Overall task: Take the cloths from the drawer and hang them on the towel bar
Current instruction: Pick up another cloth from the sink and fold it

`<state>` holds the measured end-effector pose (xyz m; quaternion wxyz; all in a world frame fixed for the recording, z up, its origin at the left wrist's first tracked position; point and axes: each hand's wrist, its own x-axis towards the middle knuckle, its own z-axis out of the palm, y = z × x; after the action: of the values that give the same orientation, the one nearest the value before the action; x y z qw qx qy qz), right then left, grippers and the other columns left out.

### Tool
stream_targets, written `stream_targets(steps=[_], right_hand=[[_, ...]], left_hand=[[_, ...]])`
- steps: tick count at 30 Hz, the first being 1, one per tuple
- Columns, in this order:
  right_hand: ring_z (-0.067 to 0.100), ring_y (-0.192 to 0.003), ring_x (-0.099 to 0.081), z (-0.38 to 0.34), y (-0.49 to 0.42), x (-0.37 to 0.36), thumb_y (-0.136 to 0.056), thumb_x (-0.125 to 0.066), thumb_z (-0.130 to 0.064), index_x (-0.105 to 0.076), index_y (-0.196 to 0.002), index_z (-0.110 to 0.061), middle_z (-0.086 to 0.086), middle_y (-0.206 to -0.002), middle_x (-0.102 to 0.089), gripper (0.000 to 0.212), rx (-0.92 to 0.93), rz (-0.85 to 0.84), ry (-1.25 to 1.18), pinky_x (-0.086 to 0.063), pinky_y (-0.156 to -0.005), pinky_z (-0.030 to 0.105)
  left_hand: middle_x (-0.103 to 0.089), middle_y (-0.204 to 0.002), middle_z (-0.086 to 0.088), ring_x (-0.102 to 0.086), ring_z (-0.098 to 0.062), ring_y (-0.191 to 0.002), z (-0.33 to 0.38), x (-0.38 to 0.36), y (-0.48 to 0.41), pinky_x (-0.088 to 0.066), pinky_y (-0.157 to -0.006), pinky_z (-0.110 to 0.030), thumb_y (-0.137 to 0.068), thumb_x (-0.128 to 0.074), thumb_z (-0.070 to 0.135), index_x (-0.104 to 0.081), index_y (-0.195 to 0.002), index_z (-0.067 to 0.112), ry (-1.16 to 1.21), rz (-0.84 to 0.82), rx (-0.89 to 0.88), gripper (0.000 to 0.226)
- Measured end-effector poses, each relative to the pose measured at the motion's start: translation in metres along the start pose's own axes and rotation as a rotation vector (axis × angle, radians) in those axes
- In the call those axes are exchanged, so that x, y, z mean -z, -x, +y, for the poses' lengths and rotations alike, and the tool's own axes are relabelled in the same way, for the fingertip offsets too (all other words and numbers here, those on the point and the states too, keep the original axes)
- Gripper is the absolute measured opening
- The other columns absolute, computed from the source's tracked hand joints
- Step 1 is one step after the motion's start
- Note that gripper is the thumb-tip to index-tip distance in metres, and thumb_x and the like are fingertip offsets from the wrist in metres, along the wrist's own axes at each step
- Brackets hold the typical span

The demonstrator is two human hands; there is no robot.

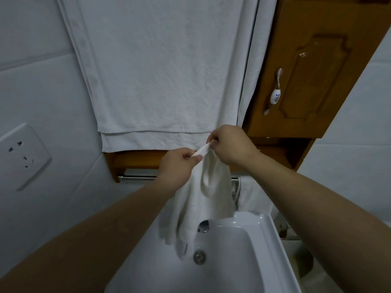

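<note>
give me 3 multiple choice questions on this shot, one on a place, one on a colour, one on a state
1. Where is the white wall socket?
A. left of the large white hanging towel
B. right of it
C. directly above it

2. What colour is the carved wooden cabinet door?
A. white
B. brown
C. black

3. The small white cloth is:
A. draped over a bar
B. lying flat in a basin
C. held up by both hands

Answers:
1 A, the socket sits on the tiled wall to the towel's left.
2 B, the door's wood is warm brown.
3 C, the left hand and right hand pinch its top edge with their fingers, and the rest hangs down.
</note>
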<state>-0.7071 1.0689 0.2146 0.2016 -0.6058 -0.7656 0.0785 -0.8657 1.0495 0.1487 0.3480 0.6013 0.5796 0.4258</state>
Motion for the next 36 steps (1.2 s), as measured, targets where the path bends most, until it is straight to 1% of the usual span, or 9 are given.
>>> stream_targets(steps=[4,10,14,16,23,27,30,32,36], right_hand=[[0.019,-0.095,-0.059,0.002,0.006,0.001,-0.096,-0.052,-0.014,-0.074,-0.106,-0.019,0.003,-0.109,-0.059,0.024,0.079,0.131,0.110,-0.046,-0.079,0.027],[0.015,-0.095,-0.056,0.009,0.007,0.017,-0.097,-0.054,-0.012,-0.073,-0.112,-0.018,0.001,-0.112,-0.059,0.025,0.056,0.247,0.092,-0.040,-0.081,0.022],[0.016,-0.097,-0.056,0.014,0.007,0.024,-0.098,-0.052,-0.013,-0.073,-0.110,-0.018,0.001,-0.111,-0.059,0.025,0.052,0.265,0.102,-0.041,-0.081,0.023],[0.020,-0.097,-0.058,0.020,0.006,0.031,-0.097,-0.050,-0.012,-0.074,-0.108,-0.017,0.003,-0.110,-0.060,0.027,0.023,0.284,0.105,-0.042,-0.079,0.025],[0.020,-0.091,-0.063,0.062,0.000,0.045,-0.098,-0.053,-0.014,-0.074,-0.110,-0.015,0.008,-0.109,-0.068,0.024,-0.117,0.327,0.139,-0.052,-0.079,0.031],[0.018,-0.084,-0.058,0.097,0.002,0.043,-0.098,-0.055,-0.012,-0.074,-0.106,-0.014,0.008,-0.102,-0.069,0.021,-0.260,0.272,0.202,-0.049,-0.075,0.031],[0.020,-0.078,-0.058,0.108,0.010,0.024,-0.096,-0.056,-0.007,-0.074,-0.098,-0.011,0.006,-0.090,-0.065,0.018,-0.363,0.156,0.257,-0.047,-0.070,0.031],[0.023,-0.083,-0.061,0.104,0.017,0.008,-0.095,-0.056,-0.006,-0.071,-0.100,-0.010,0.009,-0.096,-0.066,0.017,-0.401,0.061,0.257,-0.053,-0.076,0.034],[0.025,-0.107,-0.063,0.074,0.032,-0.023,-0.094,-0.061,-0.011,-0.063,-0.125,-0.015,0.009,-0.121,-0.065,0.032,-0.307,-0.192,0.138,-0.051,-0.088,0.034]], left_hand=[[-0.075,-0.077,0.004,-0.069,-0.010,-0.071,0.004,0.005,0.003,-0.051,-0.061,-0.024,-0.082,-0.078,0.031,-0.078,-0.080,0.021,0.129,-0.123,0.075,0.010],[-0.077,-0.087,0.001,-0.074,-0.021,-0.086,-0.002,0.007,0.000,-0.059,-0.087,-0.044,-0.077,-0.083,0.025,-0.078,-0.086,0.019,0.183,-0.177,0.118,0.012],[-0.076,-0.085,0.004,-0.072,-0.014,-0.081,-0.007,0.004,0.006,-0.058,-0.075,-0.032,-0.077,-0.083,0.035,-0.077,-0.089,0.021,0.031,-0.223,0.044,0.019],[-0.076,-0.087,0.006,-0.072,-0.013,-0.082,-0.014,0.004,0.009,-0.059,-0.076,-0.034,-0.074,-0.085,0.038,-0.077,-0.095,0.023,-0.094,-0.241,0.035,0.027],[-0.071,-0.081,-0.002,-0.067,-0.018,-0.078,-0.042,0.028,0.011,-0.047,-0.063,-0.028,-0.079,-0.080,0.041,-0.074,-0.086,0.017,-0.126,-0.164,0.111,0.026],[-0.066,-0.076,-0.005,-0.063,-0.020,-0.071,-0.066,0.045,0.015,-0.041,-0.061,-0.030,-0.078,-0.079,0.046,-0.070,-0.079,0.007,-0.202,-0.145,0.179,0.041],[-0.068,-0.079,0.000,-0.065,-0.018,-0.076,-0.072,0.052,0.020,-0.044,-0.061,-0.028,-0.077,-0.080,0.047,-0.071,-0.081,0.015,-0.199,-0.148,0.187,0.034],[-0.066,-0.075,0.003,-0.064,-0.015,-0.072,-0.071,0.051,0.022,-0.044,-0.060,-0.027,-0.074,-0.082,0.048,-0.070,-0.077,0.019,-0.229,-0.163,0.166,0.031],[-0.048,-0.060,0.002,-0.052,-0.015,-0.061,-0.069,0.040,0.023,-0.035,-0.061,-0.031,-0.079,-0.070,0.063,-0.050,-0.058,0.018,-0.285,-0.120,0.102,0.053]])
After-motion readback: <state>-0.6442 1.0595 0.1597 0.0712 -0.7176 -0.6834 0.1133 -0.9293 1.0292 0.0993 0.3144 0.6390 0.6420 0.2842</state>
